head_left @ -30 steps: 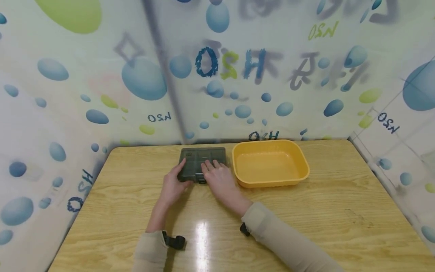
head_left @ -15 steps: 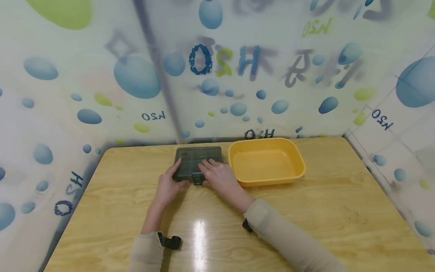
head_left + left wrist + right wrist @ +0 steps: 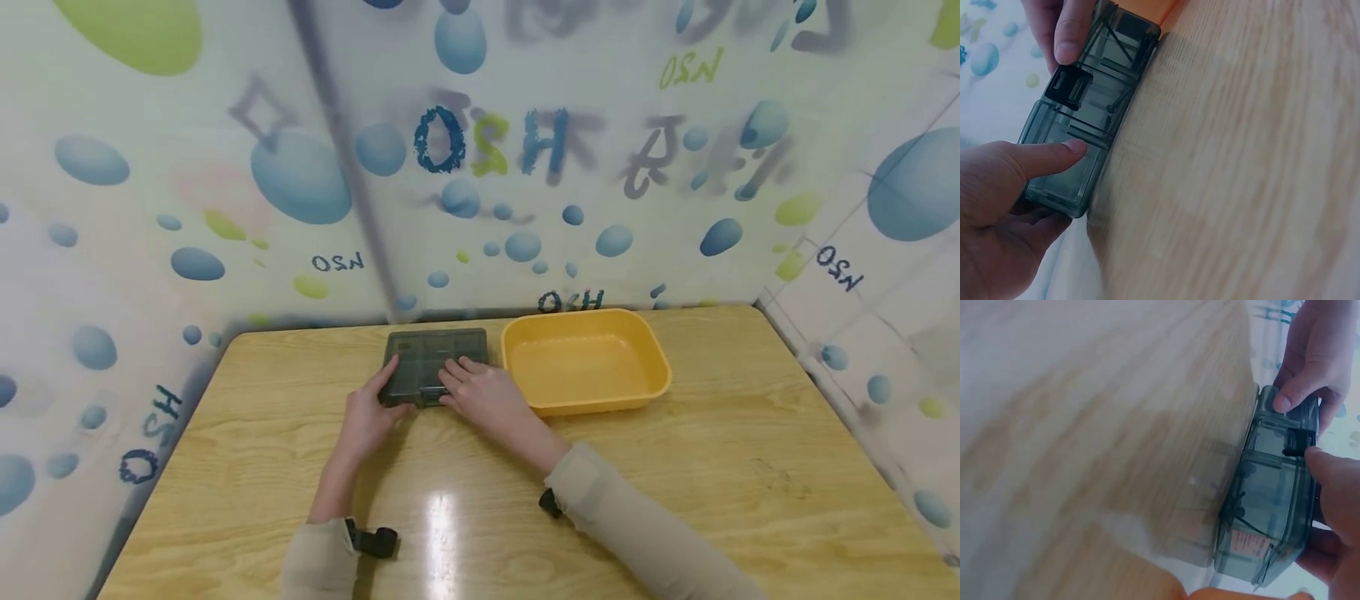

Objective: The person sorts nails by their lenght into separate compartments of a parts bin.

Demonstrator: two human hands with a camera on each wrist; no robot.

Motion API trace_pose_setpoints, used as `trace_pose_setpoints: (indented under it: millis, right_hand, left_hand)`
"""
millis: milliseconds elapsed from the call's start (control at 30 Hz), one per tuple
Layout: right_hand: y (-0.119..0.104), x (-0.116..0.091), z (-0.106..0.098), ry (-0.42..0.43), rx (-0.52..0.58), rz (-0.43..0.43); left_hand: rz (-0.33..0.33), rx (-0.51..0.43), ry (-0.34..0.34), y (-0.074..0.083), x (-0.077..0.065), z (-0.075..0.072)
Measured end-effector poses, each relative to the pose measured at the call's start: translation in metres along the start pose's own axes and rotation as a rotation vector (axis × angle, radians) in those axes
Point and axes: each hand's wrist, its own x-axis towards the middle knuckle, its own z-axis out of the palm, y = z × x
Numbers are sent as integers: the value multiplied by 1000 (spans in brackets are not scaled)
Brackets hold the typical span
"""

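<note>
A dark translucent compartment box (image 3: 427, 354) with a lid lies at the back of the table. My left hand (image 3: 367, 417) grips its left end, the thumb along the front face and a finger reaching up the left side. My right hand (image 3: 483, 396) lies over the right front part, fingers on the lid. In the right wrist view, the right thumb (image 3: 1329, 469) sits at the edge by the black latch (image 3: 1299, 442). That latch is seen too in the left wrist view, between both thumbs. Thin dark pieces and a pinkish label (image 3: 1250, 542) show through the walls.
Close to the right of the box stands a yellow plastic basin (image 3: 588, 404). The wooden table (image 3: 675, 492) runs back to a wall hung with a patterned sheet (image 3: 480, 250). Each wrist carries a small black camera, such as the left wrist camera (image 3: 378, 542).
The head view has shifted a little. Both hands stay on the box. The latch, which stuck out at the front half a second ago, now lies flatter against the front.
</note>
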Motion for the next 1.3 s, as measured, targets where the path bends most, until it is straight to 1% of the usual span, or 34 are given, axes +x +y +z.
trace_pose_setpoints:
  millis: [233,467,700,1033,1300]
  right_hand:
    - [-8,1,1,12,-6,50]
    - [-13,4,-3,16,-26,95]
    - [-15,8,-2,11,-31,114]
    - [-17,10,-4,-21,-19,187]
    - [-17,11,-4,-27,23,204]
  left_hand:
    - [-21,-29,-1,0,1,0]
    - [-3,-31,2,-1,1,1]
    - [-37,-56,-7,-2,1,-1]
    - [-37,-58,1,-2,2,-1]
    - [-31,-64,7,-3,3,-1]
